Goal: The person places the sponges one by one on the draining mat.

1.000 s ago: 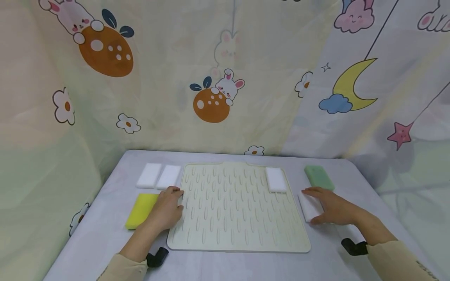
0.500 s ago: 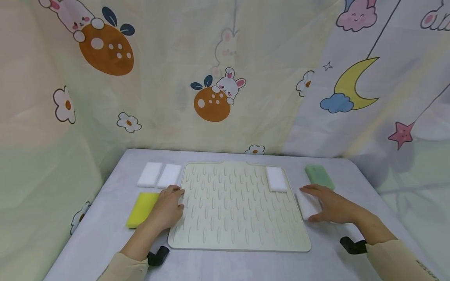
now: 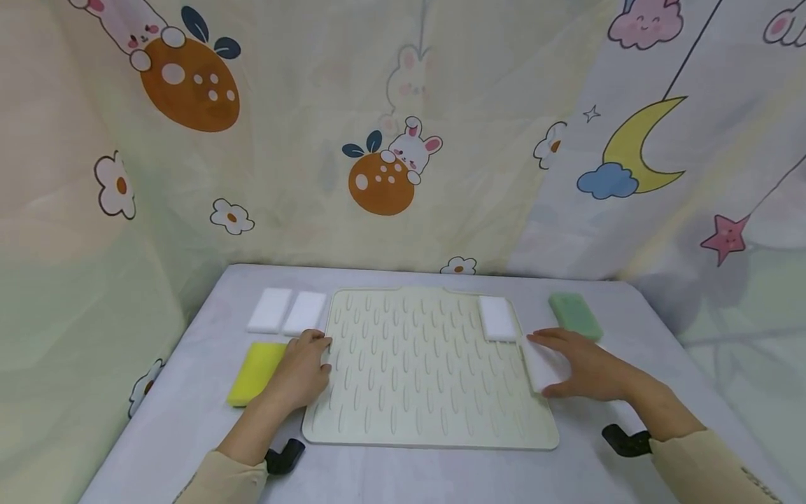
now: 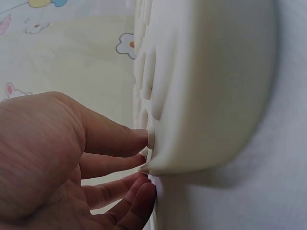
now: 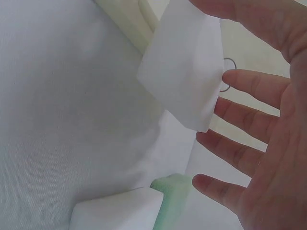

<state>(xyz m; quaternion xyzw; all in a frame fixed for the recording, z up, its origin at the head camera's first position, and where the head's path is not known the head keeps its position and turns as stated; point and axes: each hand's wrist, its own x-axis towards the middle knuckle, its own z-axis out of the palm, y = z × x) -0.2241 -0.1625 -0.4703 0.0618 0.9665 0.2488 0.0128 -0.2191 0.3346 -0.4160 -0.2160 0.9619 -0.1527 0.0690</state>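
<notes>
My right hand (image 3: 588, 367) holds a white sponge block (image 3: 546, 367) between thumb and fingers, over the right edge of a cream ridged mat (image 3: 434, 399). In the right wrist view the held white sponge (image 5: 182, 67) is tilted and off the table, with the lower fingers spread apart. At the mat's left edge is my left hand (image 3: 301, 374). Its thumb (image 4: 120, 139) and fingertips touch the mat's edge in the left wrist view. One more white sponge (image 3: 499, 318) lies on the mat's upper right corner.
Two white sponges (image 3: 269, 310) and a yellow sponge (image 3: 257, 373) lie left of the mat. A green sponge (image 3: 576, 316) is beyond my right hand. Another white block (image 5: 117, 211) sits near the green one in the right wrist view. A patterned curtain (image 3: 302, 231) hangs behind the table.
My right hand has moved left with the white sponge, from the table beside the mat to over its right edge. The left hand has stayed at the mat's left edge.
</notes>
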